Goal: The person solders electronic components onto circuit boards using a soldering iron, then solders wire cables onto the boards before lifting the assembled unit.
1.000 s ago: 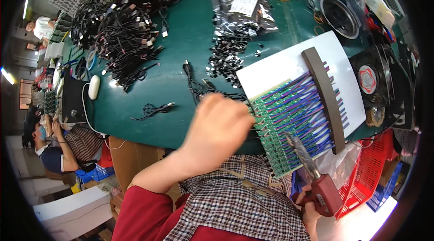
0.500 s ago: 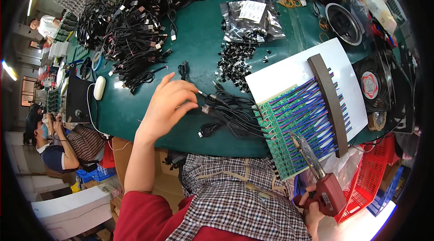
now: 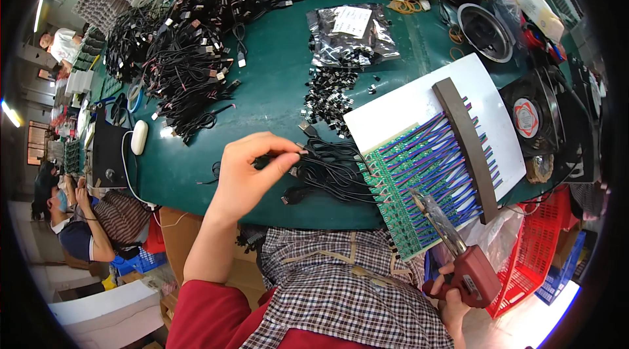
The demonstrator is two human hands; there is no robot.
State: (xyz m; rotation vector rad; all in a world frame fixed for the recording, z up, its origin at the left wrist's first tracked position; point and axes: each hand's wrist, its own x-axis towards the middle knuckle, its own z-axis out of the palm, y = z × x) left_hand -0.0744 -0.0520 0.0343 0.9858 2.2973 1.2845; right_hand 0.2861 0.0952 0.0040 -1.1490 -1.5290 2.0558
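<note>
My left hand (image 3: 247, 175) is over the table with thumb and forefinger pinched on the end of a black USB cable (image 3: 303, 152), at the left side of a small bunch of black cables (image 3: 337, 169). My right hand (image 3: 449, 300) grips the dark red handle of a soldering gun (image 3: 473, 277). The gun's metal barrel slants up and left, its tip over the green circuit board panel (image 3: 393, 202). Blue and red wires run in rows from the panel beneath a dark bar (image 3: 466, 152) that lies across them. Under the panel lies a white board (image 3: 386, 110).
A big heap of black USB cables (image 3: 187, 54) covers the far left. Small black parts (image 3: 327, 97) lie beside a plastic bag (image 3: 350, 35). A fan (image 3: 527, 116) and a round black dish (image 3: 485, 31) stand at right. A red crate (image 3: 534, 257) sits below. Other people are at left.
My left hand has moved a little to the right and down, and its parted thumb and forefinger have closed on the cable end. The right hand and soldering gun stay almost in place.
</note>
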